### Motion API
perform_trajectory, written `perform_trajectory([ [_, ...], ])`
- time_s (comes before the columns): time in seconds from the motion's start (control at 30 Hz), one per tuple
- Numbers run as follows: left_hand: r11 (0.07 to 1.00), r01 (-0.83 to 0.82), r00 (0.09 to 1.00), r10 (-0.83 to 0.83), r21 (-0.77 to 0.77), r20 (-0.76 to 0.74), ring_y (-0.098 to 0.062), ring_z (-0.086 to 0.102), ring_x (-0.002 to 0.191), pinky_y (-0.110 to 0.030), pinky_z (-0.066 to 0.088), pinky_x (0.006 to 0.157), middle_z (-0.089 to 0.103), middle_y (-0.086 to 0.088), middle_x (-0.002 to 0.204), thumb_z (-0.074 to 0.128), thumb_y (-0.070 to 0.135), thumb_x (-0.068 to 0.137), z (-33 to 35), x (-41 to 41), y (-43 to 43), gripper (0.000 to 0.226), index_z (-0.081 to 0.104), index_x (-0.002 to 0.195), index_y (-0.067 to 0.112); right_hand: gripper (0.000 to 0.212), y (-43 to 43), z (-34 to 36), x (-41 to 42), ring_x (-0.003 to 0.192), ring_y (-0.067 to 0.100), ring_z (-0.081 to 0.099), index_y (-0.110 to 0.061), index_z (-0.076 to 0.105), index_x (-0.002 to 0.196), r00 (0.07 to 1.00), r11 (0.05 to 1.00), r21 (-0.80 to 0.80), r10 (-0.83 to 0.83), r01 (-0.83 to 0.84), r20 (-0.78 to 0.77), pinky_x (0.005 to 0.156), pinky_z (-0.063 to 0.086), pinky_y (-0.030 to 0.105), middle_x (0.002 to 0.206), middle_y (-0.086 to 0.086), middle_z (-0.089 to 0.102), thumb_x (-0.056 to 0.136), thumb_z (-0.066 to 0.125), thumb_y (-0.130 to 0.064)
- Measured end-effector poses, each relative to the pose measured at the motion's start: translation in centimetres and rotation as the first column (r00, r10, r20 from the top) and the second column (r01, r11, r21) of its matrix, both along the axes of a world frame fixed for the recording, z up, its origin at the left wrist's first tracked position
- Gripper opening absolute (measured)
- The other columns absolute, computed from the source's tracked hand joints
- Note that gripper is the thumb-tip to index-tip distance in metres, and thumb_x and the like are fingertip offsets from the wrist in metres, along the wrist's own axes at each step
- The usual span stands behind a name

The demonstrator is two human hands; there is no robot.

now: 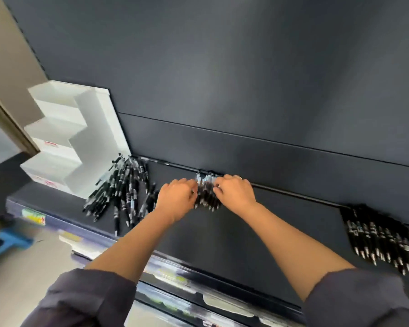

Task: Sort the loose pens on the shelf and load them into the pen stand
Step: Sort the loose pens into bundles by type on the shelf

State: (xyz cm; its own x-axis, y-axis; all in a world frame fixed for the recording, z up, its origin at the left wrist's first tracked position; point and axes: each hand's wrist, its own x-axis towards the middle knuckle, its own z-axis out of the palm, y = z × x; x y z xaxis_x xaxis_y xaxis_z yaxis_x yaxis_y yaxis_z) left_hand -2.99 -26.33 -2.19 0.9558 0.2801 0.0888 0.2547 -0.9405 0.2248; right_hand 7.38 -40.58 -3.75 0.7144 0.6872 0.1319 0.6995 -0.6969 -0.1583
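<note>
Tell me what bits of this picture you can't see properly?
All in the head view:
- bunch of pens: the left hand and right hand grip its sides, so the pens can't be counted.
- row of pens at right: print too small.
- pen stand labels: too small to read.
- shelf edge strip: blurred.
- blue thing: blurred, cut off by the left edge.

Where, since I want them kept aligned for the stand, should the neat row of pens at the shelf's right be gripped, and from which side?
Probably squeeze the row of pens mid-barrel from its left and right flanks, reaching in from above and the front: they lie parallel, tips toward the shelf edge, rear ends near the back wall.
</note>
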Motion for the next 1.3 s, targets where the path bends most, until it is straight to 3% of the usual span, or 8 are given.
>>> perform_trajectory([
  [0.23, 0.998, -0.050, 0.995, 0.048, -0.027, -0.093, -0.023, 0.055, 0.105, -0.036, 0.044, 0.085, 0.061, 0.000, 0.105, 0.043, 0.025, 0.092, -1.8, -3.8, 11.8, 0.019, 0.058, 0.105, 0.022, 0.023, 11.0, -0.7, -4.2, 0.102, 0.026, 0.059, -0.022, 0.062, 0.104, 0.950, 0.993, -0.108, 0.005, -0.041, -0.313, 0.077, 0.046, 0.034, 0.110, 0.002, 0.063, 0.095, 0.043, -0.030],
  [0.4, 0.999, -0.022, 0.986, 0.016, -0.034, -0.166, -0.022, 0.057, 0.102, -0.035, 0.046, 0.083, 0.061, 0.001, 0.106, 0.043, 0.023, 0.092, -3.5, -5.4, 16.6, 0.020, 0.058, 0.104, 0.023, 0.023, 16.0, -2.1, -7.2, 0.080, 0.028, 0.057, -0.012, 0.054, 0.082, 0.859, 0.957, -0.289, -0.161, 0.015, -0.487, 0.067, 0.044, 0.032, 0.088, 0.008, 0.058, 0.095, 0.050, -0.030],
  [0.6, 1.000, 0.020, 0.982, -0.020, -0.001, -0.188, -0.022, 0.053, 0.105, -0.033, 0.040, 0.081, 0.060, 0.002, 0.109, 0.043, 0.027, 0.091, -5.5, -5.4, 17.0, 0.022, 0.060, 0.106, 0.024, 0.029, 18.4, -3.4, -8.9, 0.071, 0.024, 0.051, -0.016, 0.042, 0.066, 0.841, 0.906, -0.384, -0.342, 0.177, -0.419, 0.058, 0.038, 0.028, 0.073, 0.000, 0.050, 0.087, 0.059, -0.027],
  [0.7, 0.999, 0.020, 0.981, -0.015, 0.025, -0.195, -0.023, 0.050, 0.107, -0.034, 0.038, 0.083, 0.057, 0.000, 0.109, 0.045, 0.034, 0.092, -5.9, -4.8, 16.5, 0.024, 0.061, 0.107, 0.023, 0.025, 18.4, -3.3, -8.5, 0.072, 0.023, 0.059, -0.017, 0.044, 0.067, 0.777, 0.893, -0.386, -0.407, 0.229, -0.481, 0.060, 0.042, 0.026, 0.076, 0.000, 0.056, 0.084, 0.059, -0.028],
  [0.87, 0.997, 0.000, 0.969, 0.018, 0.072, -0.247, -0.025, 0.047, 0.112, -0.035, 0.038, 0.087, 0.054, -0.002, 0.114, 0.051, 0.041, 0.087, -6.2, -3.8, 15.9, 0.031, 0.061, 0.109, 0.022, 0.024, 18.0, -2.9, -8.3, 0.047, 0.011, 0.059, -0.018, 0.052, 0.067, 0.669, 0.893, -0.382, -0.437, 0.239, -0.601, 0.050, 0.039, 0.020, 0.058, -0.003, 0.059, 0.077, 0.059, -0.038],
  [0.97, 0.995, -0.019, 0.960, 0.045, 0.094, -0.275, -0.027, 0.047, 0.112, -0.037, 0.038, 0.088, 0.053, -0.004, 0.115, 0.050, 0.042, 0.087, -6.3, -3.8, 15.9, 0.033, 0.061, 0.110, 0.021, 0.032, 18.4, -3.1, -9.1, 0.059, 0.016, 0.057, -0.020, 0.049, 0.067, 0.728, 0.891, -0.409, -0.412, 0.197, -0.548, 0.051, 0.038, 0.022, 0.067, -0.003, 0.056, 0.075, 0.064, -0.048],
  [1.07, 0.995, -0.049, 0.949, 0.075, 0.092, -0.306, -0.028, 0.047, 0.113, -0.038, 0.037, 0.089, 0.052, -0.005, 0.116, 0.049, 0.041, 0.086, -6.1, -3.7, 15.6, 0.035, 0.063, 0.108, 0.018, 0.026, 19.0, -3.5, -9.8, 0.071, 0.022, 0.055, -0.020, 0.046, 0.068, 0.786, 0.883, -0.430, -0.397, 0.186, -0.475, 0.057, 0.039, 0.027, 0.071, -0.002, 0.051, 0.076, 0.063, -0.038],
  [1.3, 0.995, -0.061, 0.923, 0.086, 0.079, -0.374, -0.028, 0.044, 0.118, -0.039, 0.034, 0.095, 0.049, -0.007, 0.122, 0.052, 0.037, 0.085, -6.6, -3.2, 14.8, 0.036, 0.061, 0.112, 0.016, 0.021, 18.4, -3.6, -10.0, 0.082, 0.026, 0.059, -0.017, 0.047, 0.073, 0.805, 0.878, -0.385, -0.437, 0.285, -0.401, 0.063, 0.041, 0.030, 0.077, 0.001, 0.052, 0.084, 0.057, -0.032],
])
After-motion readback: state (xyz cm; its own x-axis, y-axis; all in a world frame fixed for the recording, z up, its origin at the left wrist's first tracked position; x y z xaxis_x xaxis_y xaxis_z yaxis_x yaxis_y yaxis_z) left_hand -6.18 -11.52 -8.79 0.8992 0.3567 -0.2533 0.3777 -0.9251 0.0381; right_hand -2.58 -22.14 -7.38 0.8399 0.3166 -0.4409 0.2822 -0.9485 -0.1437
